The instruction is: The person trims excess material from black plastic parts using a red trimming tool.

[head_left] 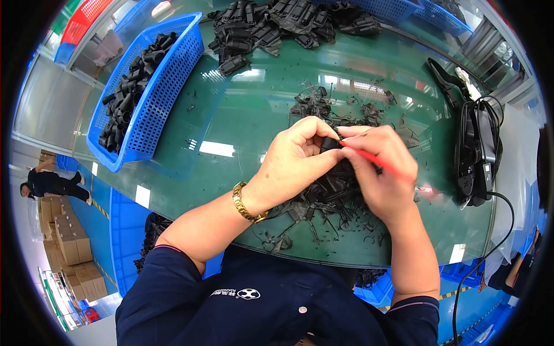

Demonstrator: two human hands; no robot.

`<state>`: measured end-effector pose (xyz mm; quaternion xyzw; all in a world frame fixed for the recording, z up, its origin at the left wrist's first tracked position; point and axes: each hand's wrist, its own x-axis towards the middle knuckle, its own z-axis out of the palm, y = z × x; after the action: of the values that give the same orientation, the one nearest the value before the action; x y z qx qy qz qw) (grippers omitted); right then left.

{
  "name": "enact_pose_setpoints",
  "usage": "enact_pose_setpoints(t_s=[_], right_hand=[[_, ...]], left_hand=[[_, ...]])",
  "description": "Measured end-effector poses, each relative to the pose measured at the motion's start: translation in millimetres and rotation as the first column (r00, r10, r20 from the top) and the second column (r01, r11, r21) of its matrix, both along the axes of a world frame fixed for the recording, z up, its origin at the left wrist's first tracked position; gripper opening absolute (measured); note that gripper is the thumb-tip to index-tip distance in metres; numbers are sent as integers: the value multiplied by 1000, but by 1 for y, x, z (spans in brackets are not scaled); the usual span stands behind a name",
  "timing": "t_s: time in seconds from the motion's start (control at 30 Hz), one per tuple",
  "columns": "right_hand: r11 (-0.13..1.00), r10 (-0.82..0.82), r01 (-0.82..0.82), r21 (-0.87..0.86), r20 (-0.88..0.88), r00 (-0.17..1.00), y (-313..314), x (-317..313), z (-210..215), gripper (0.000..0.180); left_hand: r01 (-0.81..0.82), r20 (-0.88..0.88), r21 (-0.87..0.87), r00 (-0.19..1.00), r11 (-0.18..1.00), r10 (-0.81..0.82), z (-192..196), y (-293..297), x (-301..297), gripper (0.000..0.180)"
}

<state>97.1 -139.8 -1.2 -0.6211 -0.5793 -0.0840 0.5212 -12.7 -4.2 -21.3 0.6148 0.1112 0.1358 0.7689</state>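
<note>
One black part [329, 145] is pinched by left hand [293, 160], red tool [370, 156] by right hand [385, 185].

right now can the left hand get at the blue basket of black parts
Probably yes, with a stretch: only flat green tabletop seems to lie between the left hand and the blue basket, but the hand holds a small black part.

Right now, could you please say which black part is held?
The black part in the left hand, near the red tool; others lie piled or in the blue basket.
</note>
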Motion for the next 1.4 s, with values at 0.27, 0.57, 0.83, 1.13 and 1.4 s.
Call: enact_pose_setpoints(t_s=[0.27,0.57,0.83,1.13,1.4], right_hand=[[983,-180,176,59,65,981,1,15,-5,14],[980,194,-157,118,-718,668,-11,10,7,10],[977,182,-207,45,-677,713,-10,10,1,10],[989,121,-143,-22,-421,899,-5,6,0,11],[998,58,-53,-30,193,980,-1,4,-10,23]], left_hand=[[59,-83,28,995,998,-57,10,-4,-5,19],[71,-91,-11,993,997,-72,12,0,-2,20],[61,-40,-115,997,992,-66,15,-1,-1,17],[52,-45,-87,997,995,-56,9,1,-2,15],[-11,-201,-11,980,1000,9,4,3,0,14]])
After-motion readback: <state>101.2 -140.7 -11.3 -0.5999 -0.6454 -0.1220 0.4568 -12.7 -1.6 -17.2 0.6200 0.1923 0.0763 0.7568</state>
